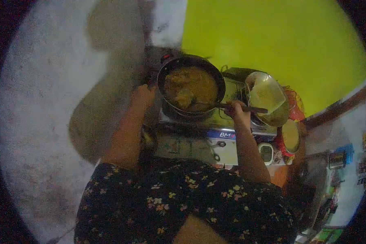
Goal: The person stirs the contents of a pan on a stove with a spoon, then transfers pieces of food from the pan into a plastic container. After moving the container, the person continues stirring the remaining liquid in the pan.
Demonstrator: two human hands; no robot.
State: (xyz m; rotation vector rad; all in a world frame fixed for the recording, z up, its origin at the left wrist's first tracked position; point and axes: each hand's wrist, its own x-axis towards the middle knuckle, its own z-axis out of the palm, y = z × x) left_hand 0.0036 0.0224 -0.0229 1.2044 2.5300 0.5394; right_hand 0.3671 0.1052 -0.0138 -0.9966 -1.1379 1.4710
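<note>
A deep dark pan [223, 79] sits on the left side of the stove, with brownish-yellow food [191, 87] in thick liquid inside it. My right hand [239, 114] is closed around the dark handle of a long-handled cooking spoon [256, 109]. The spoon reaches over the pan's right rim, and its head is hidden in the food. Left of the pan, my left hand [145, 96] is beside the rim with its fingers curled. What those fingers grip, if anything, is too dark to make out.
A metal bowl [278, 116] stands on the right of the gas stove [227, 134], with a pale piece [266, 95] inside. Farther right is a red container with a pale lid [290, 136]. A white box [266, 153] lies in front. Walls rise behind and left.
</note>
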